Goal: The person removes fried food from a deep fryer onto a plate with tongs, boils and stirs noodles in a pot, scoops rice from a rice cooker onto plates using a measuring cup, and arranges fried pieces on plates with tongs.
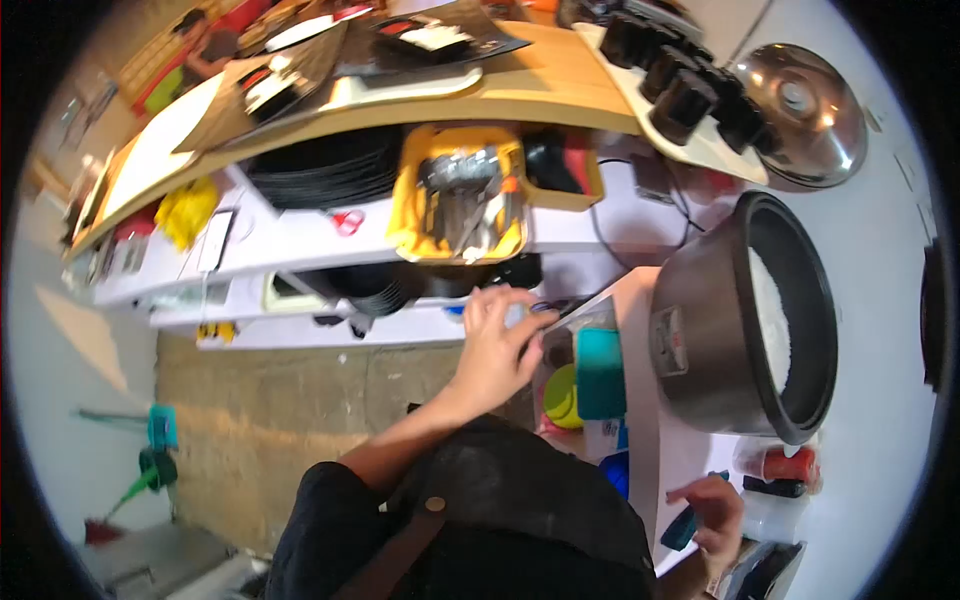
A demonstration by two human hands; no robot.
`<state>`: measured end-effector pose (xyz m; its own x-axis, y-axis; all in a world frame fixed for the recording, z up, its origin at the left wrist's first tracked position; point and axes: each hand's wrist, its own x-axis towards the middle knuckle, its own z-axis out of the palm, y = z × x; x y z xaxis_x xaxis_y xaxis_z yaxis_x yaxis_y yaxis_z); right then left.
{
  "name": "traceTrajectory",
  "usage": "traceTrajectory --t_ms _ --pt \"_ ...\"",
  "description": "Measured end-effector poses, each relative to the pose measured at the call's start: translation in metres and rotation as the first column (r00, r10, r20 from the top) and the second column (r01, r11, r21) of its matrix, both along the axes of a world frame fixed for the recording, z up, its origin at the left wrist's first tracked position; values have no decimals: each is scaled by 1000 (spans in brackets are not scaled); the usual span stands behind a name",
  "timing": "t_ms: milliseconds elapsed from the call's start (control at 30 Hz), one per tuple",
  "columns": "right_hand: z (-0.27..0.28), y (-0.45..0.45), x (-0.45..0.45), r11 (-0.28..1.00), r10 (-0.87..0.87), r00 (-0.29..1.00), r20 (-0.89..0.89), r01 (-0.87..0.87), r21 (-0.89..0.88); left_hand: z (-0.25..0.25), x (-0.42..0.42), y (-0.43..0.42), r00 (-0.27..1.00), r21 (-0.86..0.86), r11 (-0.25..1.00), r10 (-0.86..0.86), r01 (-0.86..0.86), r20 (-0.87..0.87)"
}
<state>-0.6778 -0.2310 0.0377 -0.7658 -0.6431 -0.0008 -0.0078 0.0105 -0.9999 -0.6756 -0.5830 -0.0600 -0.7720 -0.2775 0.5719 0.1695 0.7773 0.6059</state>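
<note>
My left hand is raised in front of my body, its fingers bent and gathered around a small pale object that I cannot make out. It is beside an open compartment holding a teal container and a lime green round item. At the lower right, my right hand has its fingers curved and apart, near a dark teal item; no grip on it is visible. Above that hand, a large dark pot lies tilted with white contents inside.
A yellow basket of utensils stands on the shelf beside stacked black plates. Black cups and a metal lid are at the upper right. Dark trays rest on the wooden counter. A person is beyond it.
</note>
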Motion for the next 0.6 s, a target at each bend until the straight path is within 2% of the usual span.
traceTrajectory --t_ms 33,100,267,367,467,533,600 --pt "-7 -13 7 992 -124 989 77 125 -6 -8 21 10 998 16 1000 -16 15 61" --pt "-16 -25 9 985 -173 984 48 174 -4 -16 63 30 987 66 998 -19 9 158" --pt "-18 -45 4 998 -44 999 33 45 -45 -38 134 52 971 129 992 -42 11 234" --pt "-28 -86 5 991 108 994 31 -105 -80 -38 176 44 963 127 989 42 -78 265" --pt "-40 -164 32 943 331 940 90 -325 -76 -32 239 22 930 113 958 219 -262 295" --pt "-61 -226 62 846 528 845 90 -532 35 -34 297 8 863 69 900 389 -431 322" --pt "-75 -292 111 670 724 676 138 -737 89 -41 364 -2 757 45 806 534 -591 378"
